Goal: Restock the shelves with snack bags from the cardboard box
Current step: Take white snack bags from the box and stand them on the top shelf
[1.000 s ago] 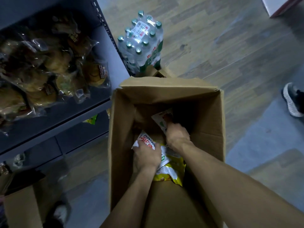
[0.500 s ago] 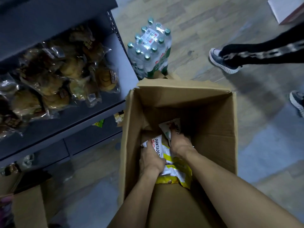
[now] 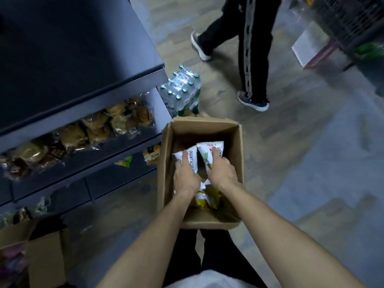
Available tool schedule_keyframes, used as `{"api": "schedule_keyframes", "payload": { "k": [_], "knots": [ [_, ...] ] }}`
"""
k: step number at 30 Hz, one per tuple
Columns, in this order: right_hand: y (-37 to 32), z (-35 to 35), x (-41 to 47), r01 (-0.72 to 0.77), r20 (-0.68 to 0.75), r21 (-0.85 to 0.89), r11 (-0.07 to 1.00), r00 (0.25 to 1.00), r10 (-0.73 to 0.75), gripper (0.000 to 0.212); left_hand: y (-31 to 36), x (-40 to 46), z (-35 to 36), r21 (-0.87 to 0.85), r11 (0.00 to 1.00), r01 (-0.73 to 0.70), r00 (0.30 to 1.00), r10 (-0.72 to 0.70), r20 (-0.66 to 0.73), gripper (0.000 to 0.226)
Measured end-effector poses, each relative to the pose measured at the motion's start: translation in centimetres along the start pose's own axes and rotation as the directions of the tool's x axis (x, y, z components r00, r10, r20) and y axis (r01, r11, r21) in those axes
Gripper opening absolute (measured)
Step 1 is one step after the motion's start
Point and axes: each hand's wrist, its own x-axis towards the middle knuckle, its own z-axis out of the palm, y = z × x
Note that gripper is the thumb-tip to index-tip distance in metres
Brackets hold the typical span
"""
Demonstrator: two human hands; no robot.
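An open cardboard box (image 3: 239, 154) stands on the floor in front of me. Both my hands are inside it. My left hand (image 3: 185, 175) grips a white and yellow snack bag (image 3: 192, 155). My right hand (image 3: 221, 173) grips a second white snack bag (image 3: 209, 149) beside the first. The yellow lower ends of the bags (image 3: 207, 199) show below my wrists. To the left stands a dark metal shelf unit (image 3: 124, 88), and its middle shelf holds several clear-wrapped bread packs (image 3: 97, 127).
A shrink-wrapped pack of water bottles (image 3: 182, 90) stands behind the box. A person in black trousers (image 3: 252, 48) walks past on the far side. Another cardboard box (image 3: 39, 258) sits at the lower left. A white box (image 3: 309, 44) lies at the upper right.
My view has risen and pulled back from the box. Both hands have lifted the two bags higher inside it. The other person has stepped into the aisle behind the box.
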Motion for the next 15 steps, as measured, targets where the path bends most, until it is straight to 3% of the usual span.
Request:
{"api": "schedule_keyframes", "payload": {
  "k": [8, 15],
  "knots": [
    [-0.8, -4.1, -4.0, 0.078, -0.19, -0.003, 0.997, 0.979, -0.077, 0.07, 2.4, -4.1, -1.9, 0.056, 0.986, -0.156, 0.98, 0.162, -0.113, 0.081],
    [-0.7, -7.9, -8.2, 0.234, -0.295, -0.011, 0.972, 0.928, -0.226, 0.067, 5.0, -9.2, -3.8, 0.013, 0.966, -0.257, 0.918, 0.248, -0.309, 0.079]
  ]
}}
